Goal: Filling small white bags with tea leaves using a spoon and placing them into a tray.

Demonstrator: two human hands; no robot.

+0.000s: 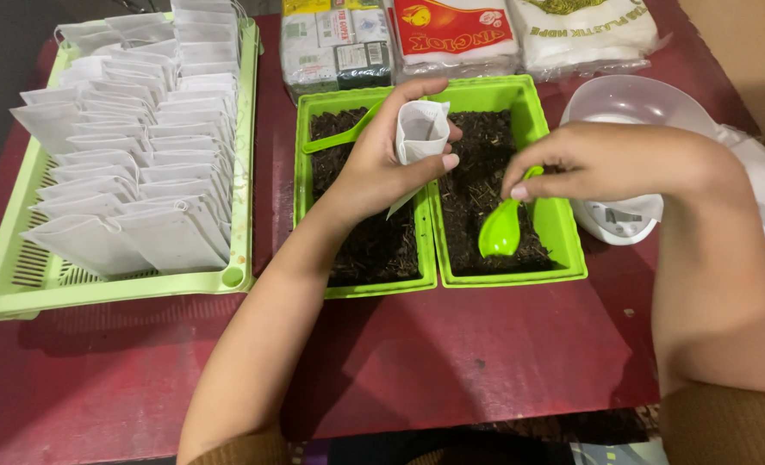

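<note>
My left hand (382,159) holds a small white paper pouch (420,132) upright, its mouth open, above the gap between two green trays. My right hand (602,159) grips a bright green spoon (500,227) by the handle, its bowl pointing down over the dark loose material in the right green tray (563,250). The left green tray (301,172) also holds dark material, and a second green spoon (341,136) rests in it by my left thumb.
A pale green slotted basket (21,293) at the left is packed with several white pouches (133,146) standing in rows. Plastic-wrapped packages (456,34) lie along the far edge. A white scale with a clear bowl (632,108) stands at the right on the red table (451,344).
</note>
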